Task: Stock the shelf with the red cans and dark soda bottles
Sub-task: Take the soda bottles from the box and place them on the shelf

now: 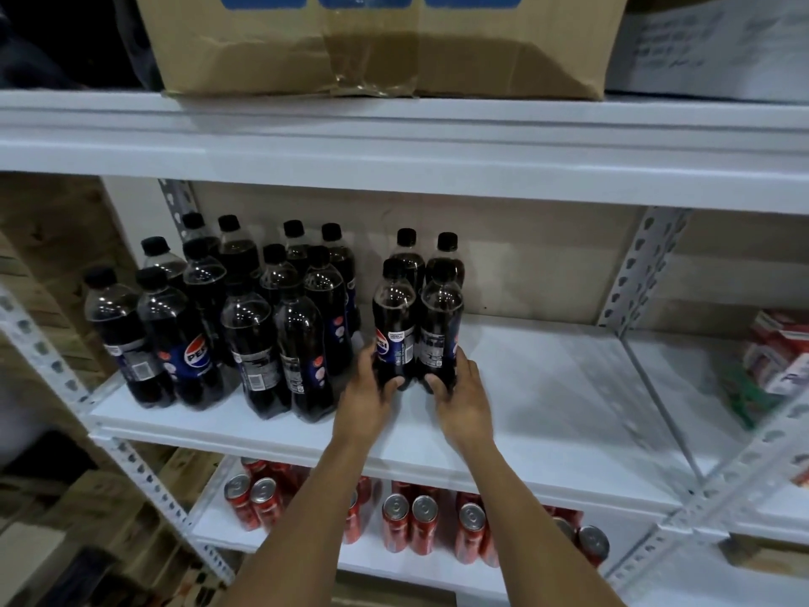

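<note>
A cluster of dark soda bottles (416, 300) stands on the white middle shelf (547, 387), two in front and two behind. My left hand (370, 392) grips the base of the front left bottle (394, 326). My right hand (459, 387) grips the base of the front right bottle (440, 326). Several more dark soda bottles (227, 313) stand in rows on the left part of the same shelf. Red cans (411, 523) stand upright on the lower shelf (385, 562), partly hidden by my forearms.
A taped cardboard box (376, 41) sits on the top shelf (394, 138). Perforated metal uprights (639, 265) frame the bay. Red and white packages (779, 352) lie in the neighbouring bay to the right. Bare white shelf stretches right of my hands.
</note>
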